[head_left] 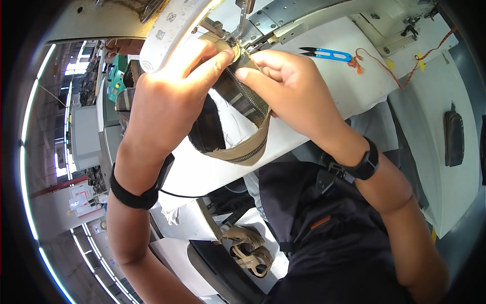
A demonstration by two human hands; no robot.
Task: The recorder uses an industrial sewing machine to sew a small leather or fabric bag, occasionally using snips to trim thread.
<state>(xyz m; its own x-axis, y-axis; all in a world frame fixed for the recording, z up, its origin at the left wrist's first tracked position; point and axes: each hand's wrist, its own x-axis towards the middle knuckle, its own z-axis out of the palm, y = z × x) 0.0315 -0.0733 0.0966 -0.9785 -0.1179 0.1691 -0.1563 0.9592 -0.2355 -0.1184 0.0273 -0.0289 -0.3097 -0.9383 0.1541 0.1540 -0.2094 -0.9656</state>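
Observation:
A tan fabric loop with a dark zipper (251, 96) hangs over the white table edge, a dark checked lining showing inside it. Its upper end lies under the needle area of a sewing machine (238, 40). My left hand (174, 96) presses thumb and fingers on the fabric just left of the presser foot. Pinching the zippered edge from the right is my right hand (296, 88), its thumb and forefinger close to the foot. Both hands are closed on the same piece, and part of it is hidden beneath them.
Blue-handled thread snips (329, 54) lie on the white table (324, 91), tied to an orange cord (387, 76). A dark pouch (454, 137) rests on a pale surface at the right. Tan fabric pieces (248, 253) sit below the table, near a dark apron (324, 228).

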